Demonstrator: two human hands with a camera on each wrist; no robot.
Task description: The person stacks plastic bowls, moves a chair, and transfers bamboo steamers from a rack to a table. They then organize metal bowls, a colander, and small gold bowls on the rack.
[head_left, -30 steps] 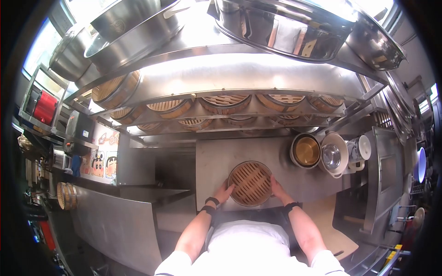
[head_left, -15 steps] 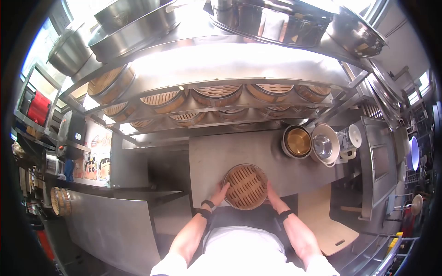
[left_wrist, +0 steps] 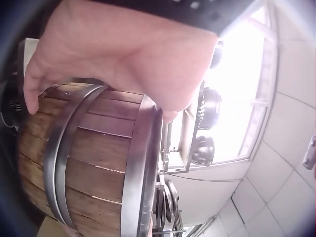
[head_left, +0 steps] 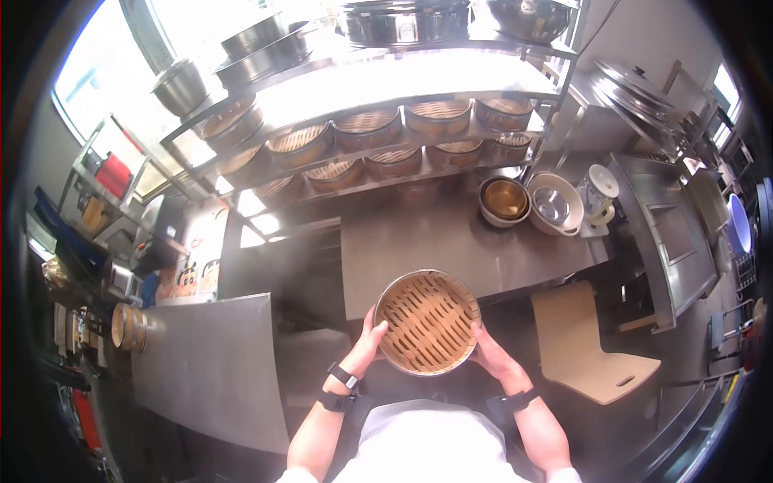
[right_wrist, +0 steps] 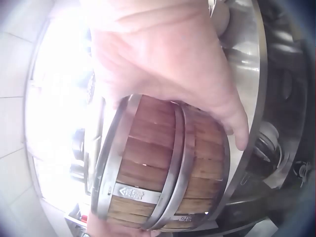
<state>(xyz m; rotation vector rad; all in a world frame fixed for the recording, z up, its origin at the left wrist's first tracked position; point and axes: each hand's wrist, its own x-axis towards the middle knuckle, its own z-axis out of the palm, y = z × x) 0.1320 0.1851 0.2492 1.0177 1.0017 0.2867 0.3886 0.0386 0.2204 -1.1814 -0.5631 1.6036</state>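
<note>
Steamer: the round slatted steamer is held in front of the white-clad torso, over the near edge of the steel worktop, its slatted inside shown to the head camera
Left hand: the steamer's left side is gripped by the left hand, the thumb laid at the rim and the palm pressed to the wooden wall
Right hand: the opposite side is gripped by the right hand in much the same way – how the fingers lie beneath cannot be told
Bands: the wooden staves are ringed by metal bands, and a small stamped metal plate is seen in the right wrist view
Change: the steamer is seen larger than a moment earlier, and more of the racks is brought into view; from this it is judged to be lifted – its weight borne by both hands
Worktop's far end: nested bowls are set beside a white basin
</note>
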